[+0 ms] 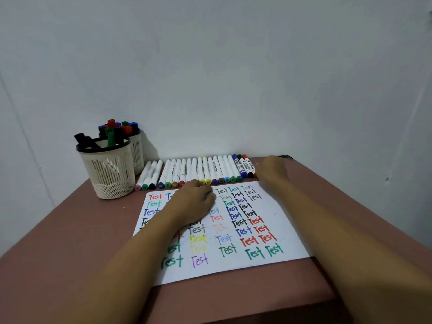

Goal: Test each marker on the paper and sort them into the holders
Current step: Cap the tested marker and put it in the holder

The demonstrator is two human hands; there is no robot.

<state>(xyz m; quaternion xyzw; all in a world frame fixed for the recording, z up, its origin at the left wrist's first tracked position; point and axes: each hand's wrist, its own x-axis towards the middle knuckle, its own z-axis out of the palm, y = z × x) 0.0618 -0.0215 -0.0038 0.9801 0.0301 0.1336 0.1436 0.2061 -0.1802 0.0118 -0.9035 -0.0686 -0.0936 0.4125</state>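
Brown worktop (70, 242) sat against a pale wall (233, 66), with one white sheet of paper (287, 232) lying on it, covered in "Test" scribbles in red, blue, green, black, yellow, purple and pink. Two cream holders stood at the back left, one right behind the other. The front holder (109, 174) had a black rim and only a few markers in it, black ones plus a green. The back holder (138, 155) was packed with red, blue, green and black caps.

Along the paper's far edge lay the rest, caps toward me. First came three slim markers (150, 174) in a loose group (pink, green and black caps). Next was a tight white run (205, 169) of around fourteen, though a hand hid a couple of caps so that count isn't firm. At the right end were three fat markers (243, 167) in blue, black and red.

Left hand (195, 202) rested on the top part of the paper, fingers reaching the caps mid-row; couldn't tell whether they pinched one. Right hand (272, 170) lay on the worktop just beside the red fat marker, back up. Its fingers were hidden, so couldn't tell how they sat either.
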